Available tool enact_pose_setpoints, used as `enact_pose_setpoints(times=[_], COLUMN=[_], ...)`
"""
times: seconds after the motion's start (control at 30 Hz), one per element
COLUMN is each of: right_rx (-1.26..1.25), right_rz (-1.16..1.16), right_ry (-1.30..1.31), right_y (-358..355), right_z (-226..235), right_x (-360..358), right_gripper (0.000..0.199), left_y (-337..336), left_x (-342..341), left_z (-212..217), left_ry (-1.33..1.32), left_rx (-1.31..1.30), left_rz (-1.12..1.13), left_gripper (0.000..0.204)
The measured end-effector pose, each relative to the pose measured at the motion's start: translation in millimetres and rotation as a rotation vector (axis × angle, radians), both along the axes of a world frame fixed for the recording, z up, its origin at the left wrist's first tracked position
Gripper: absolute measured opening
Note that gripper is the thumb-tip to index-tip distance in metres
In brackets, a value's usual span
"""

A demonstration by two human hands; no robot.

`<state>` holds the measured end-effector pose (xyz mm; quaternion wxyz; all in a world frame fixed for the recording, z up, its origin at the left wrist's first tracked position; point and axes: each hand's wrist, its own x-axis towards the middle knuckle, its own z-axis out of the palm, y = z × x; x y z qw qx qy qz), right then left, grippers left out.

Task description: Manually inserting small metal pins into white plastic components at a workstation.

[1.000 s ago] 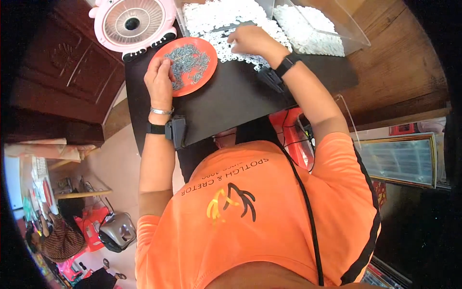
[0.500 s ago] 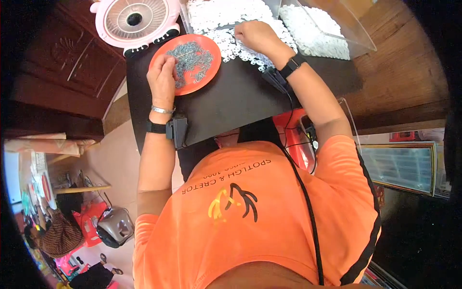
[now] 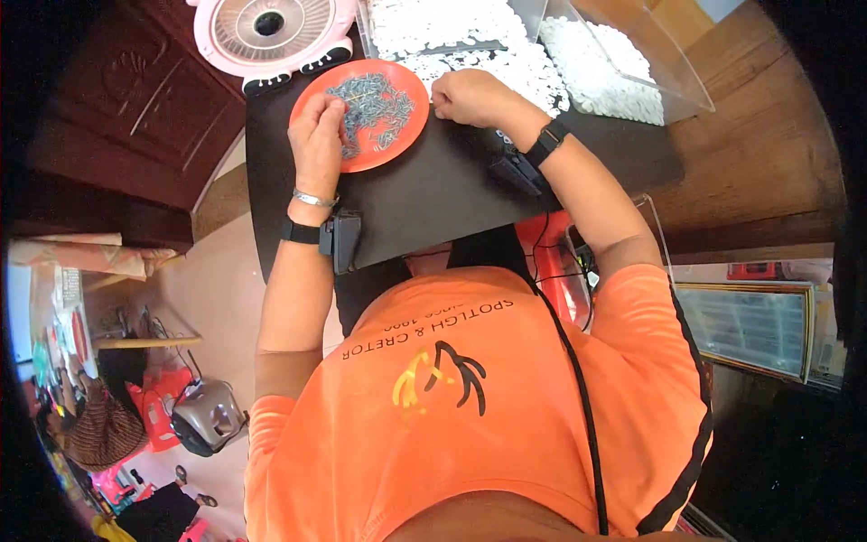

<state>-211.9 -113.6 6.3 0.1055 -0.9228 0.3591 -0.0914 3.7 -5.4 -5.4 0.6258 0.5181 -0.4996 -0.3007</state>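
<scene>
A round red plate (image 3: 414, 126) on the dark table holds a heap of small grey metal nails or screws (image 3: 377, 101); which they are is too small to tell. Over the plate's left side is my left hand (image 3: 318, 134), its fingers curled together at the edge of the heap. My right hand (image 3: 476, 98) is just beyond the plate's right rim, fingers pinched and pointing left. Whatever either hand holds is hidden. Behind my right hand, many small flat white plastic pieces (image 3: 533, 79) are spread on the table.
A pink fan (image 3: 271, 25) stands at the back left. Clear bins hold more white pieces (image 3: 442, 23), including a heap (image 3: 607, 77) at the back right. Black devices (image 3: 340, 239) are strapped at both wrists, and a black cable (image 3: 578, 397) runs down my orange shirt.
My right hand has moved from the spread white pieces toward me and left, to the plate's right rim. My left hand stays over the plate's left side.
</scene>
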Motion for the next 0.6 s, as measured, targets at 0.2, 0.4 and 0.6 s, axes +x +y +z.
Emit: enact_pose_setpoints(times=[0.2, 0.4, 0.6], right_rx=[-0.039, 0.13, 0.65], right_rz=[-0.002, -0.05, 0.148], right_ry=[-0.008, -0.251, -0.73], right_y=[1.8, 10.5, 17.7], right_z=[-4.1, 6.0, 27.0], right_x=[-5.3, -6.0, 44.6], right_gripper=[0.015, 0.01, 0.014], left_y=[-1.0, 0.1, 3.8], left_x=[1.6, 6.8, 0.6], left_z=[2.2, -1.0, 2.7], left_ry=[0.04, 0.121, 0.036], left_rx=[-0.005, 0.015, 0.07], left_rz=[0.023, -0.008, -0.127], left_gripper=[0.018, 0.018, 0.02])
